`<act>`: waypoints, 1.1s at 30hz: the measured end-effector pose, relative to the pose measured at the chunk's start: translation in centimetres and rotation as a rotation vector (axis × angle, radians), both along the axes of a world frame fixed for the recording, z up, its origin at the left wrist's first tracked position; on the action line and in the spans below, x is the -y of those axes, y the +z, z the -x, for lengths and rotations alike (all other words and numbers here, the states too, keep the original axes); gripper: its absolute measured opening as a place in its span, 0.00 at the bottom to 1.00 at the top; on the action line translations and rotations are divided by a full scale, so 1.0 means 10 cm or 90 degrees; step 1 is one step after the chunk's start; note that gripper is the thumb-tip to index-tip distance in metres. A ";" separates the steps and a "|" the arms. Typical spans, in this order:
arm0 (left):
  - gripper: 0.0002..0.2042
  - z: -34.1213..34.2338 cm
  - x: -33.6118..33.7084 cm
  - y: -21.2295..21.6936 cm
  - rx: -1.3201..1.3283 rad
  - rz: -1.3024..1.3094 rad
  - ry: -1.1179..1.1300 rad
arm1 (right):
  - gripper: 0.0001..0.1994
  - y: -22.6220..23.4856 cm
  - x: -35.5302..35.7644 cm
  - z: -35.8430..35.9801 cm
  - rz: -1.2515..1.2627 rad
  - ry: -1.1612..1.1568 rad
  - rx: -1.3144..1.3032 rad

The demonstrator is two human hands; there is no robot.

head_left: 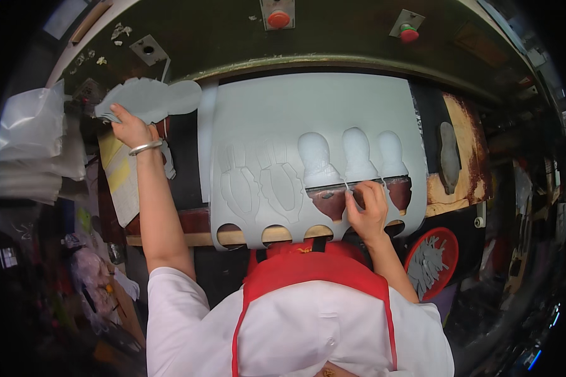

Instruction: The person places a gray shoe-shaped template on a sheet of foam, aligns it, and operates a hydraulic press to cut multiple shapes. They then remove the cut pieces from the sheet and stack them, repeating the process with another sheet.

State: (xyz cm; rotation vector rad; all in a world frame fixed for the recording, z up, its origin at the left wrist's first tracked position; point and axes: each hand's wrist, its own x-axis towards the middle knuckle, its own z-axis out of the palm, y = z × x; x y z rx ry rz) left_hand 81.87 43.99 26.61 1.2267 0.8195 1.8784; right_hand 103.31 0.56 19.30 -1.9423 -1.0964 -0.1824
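Left hand (129, 127) fingers gripping grey cut-out pieces (146, 99) up left; right hand (367, 208) fingers pinching cut edge of grey sheet (308, 110) on counter (459, 125)

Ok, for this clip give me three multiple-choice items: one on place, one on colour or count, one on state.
1. Where is the left hand?
A. on the stack of grey cut-out pieces, up left
B. on the red tray
C. on the apron

2. What colour is the large punched sheet?
A. yellow
B. light grey
C. green

3. What is the right hand doing?
A. resting flat and open on the bench
B. hanging off the bench
C. pinching at the sheet's cut edge below the three sole-shaped pieces

Answers: 1 A, its fingers lie on that stack; 2 B, the sheet is pale grey throughout; 3 C, its fingertips close on the cut line.
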 end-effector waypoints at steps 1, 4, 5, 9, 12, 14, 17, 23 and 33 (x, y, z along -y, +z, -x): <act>0.18 -0.02 0.23 -0.01 -0.079 0.045 0.043 | 0.08 0.04 -0.07 0.08 -0.031 0.033 0.002; 0.10 -0.16 1.15 -0.20 -0.533 -0.136 0.034 | 0.10 0.08 -0.29 0.26 0.130 0.184 -0.243; 0.15 -0.22 1.51 -0.33 -0.615 -0.292 -0.120 | 0.17 0.05 -0.38 0.25 0.292 0.248 -0.437; 0.30 -0.29 2.22 -0.65 -0.725 -0.489 -0.650 | 0.36 -0.16 -0.57 0.05 0.201 0.322 -1.202; 0.30 -0.20 2.22 -0.73 -0.706 -0.411 -0.680 | 0.35 -0.26 -0.62 -0.04 0.035 0.562 -1.294; 0.27 -0.18 2.16 -0.74 -0.678 -0.397 -0.689 | 0.35 -0.26 -0.63 0.01 -0.005 0.528 -1.247; 0.24 -0.28 2.06 -0.73 -0.604 -0.221 -0.719 | 0.31 -0.18 -0.63 0.19 -0.033 0.460 -1.108; 0.18 -0.61 1.15 -0.39 0.122 0.314 -0.335 | 0.16 0.02 -0.38 0.46 0.299 0.125 -0.328; 0.18 -0.57 0.17 -0.48 0.135 0.424 -0.148 | 0.21 -0.25 -0.27 0.48 0.187 -0.106 -0.131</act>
